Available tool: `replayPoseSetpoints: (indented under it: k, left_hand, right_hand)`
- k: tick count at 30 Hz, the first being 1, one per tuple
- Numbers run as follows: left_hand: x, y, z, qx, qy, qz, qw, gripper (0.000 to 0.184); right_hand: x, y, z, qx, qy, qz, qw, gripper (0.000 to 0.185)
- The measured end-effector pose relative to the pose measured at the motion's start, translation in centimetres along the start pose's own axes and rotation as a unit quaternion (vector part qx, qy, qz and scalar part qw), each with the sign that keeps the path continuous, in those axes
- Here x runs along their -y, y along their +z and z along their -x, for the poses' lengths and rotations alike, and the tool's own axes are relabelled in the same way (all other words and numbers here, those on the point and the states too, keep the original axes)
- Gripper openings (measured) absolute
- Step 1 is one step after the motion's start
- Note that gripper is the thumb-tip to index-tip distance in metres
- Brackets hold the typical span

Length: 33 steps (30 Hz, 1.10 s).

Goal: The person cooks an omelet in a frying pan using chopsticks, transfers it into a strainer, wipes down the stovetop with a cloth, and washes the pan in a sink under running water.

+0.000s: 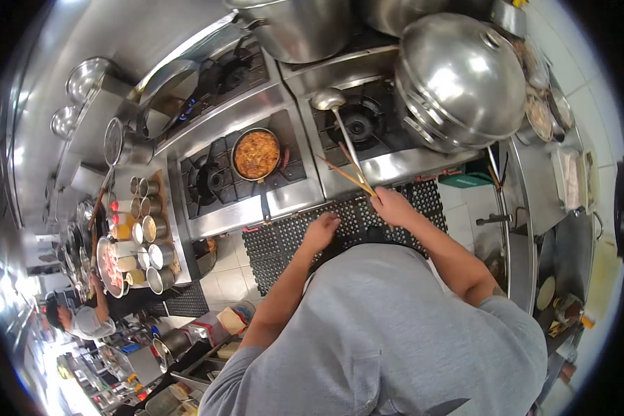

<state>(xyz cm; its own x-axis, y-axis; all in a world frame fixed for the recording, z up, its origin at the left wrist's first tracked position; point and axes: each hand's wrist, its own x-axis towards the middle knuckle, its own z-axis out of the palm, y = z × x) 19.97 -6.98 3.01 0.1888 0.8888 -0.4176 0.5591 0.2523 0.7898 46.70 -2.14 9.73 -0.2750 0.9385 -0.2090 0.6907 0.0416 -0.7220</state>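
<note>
My right hand (393,207) is closed around a pair of long wooden chopsticks (349,175) and the handle end of a metal ladle (328,99). The ladle's bowl lies over the burner at the back right. My left hand (322,231) is held above the black perforated mat, to the right of the pan's handle, with its fingers curled; whether anything is in them is too small to tell. A frying pan (256,154) with a browned, round food in it sits on the left stove, its handle pointing toward me.
Large steel pots (295,31) stand at the back, and a big domed steel vessel (464,76) at the right. On the left are bottles, metal containers (161,255) and a bowl of raw meat (109,267). Another person (90,320) works at the far left.
</note>
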Motion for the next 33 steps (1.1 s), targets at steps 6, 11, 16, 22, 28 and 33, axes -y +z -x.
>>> replayPoseSetpoints:
  k: [6, 11, 16, 22, 28, 33]
  left_hand:
    - [28.4, -4.4, 8.9, 0.394, 0.026, -0.577, 0.715, 0.031]
    - [29.0, -8.7, 14.7, 0.382, -0.207, -0.431, 0.791, 0.028]
    - [21.6, -8.7, 7.1, -0.112, -0.304, -0.118, 0.939, 0.047]
    - [7.4, -11.8, -2.7, -0.45, -0.294, -0.132, 0.833, 0.068]
    - [11.3, -8.7, -11.6, -0.202, -0.223, -0.03, 0.953, 0.049]
    - [14.5, -16.0, -5.9, -0.143, -0.188, -0.147, 0.961, 0.042]
  right_hand:
    - [-7.4, -4.8, 11.7, -0.001, 0.083, 0.088, 0.993, 0.023]
    - [-17.0, -1.7, 22.1, 0.002, 0.256, 0.092, 0.962, 0.02]
    - [-26.5, 5.3, 34.6, 0.159, 0.385, 0.119, 0.901, 0.027]
    - [-26.9, 5.3, 34.8, 0.236, 0.359, 0.141, 0.892, 0.024]
    - [-23.7, -0.2, 27.4, 0.172, 0.353, 0.172, 0.903, 0.022]
    - [-22.2, -2.7, 24.8, 0.162, 0.348, 0.206, 0.9, 0.019]
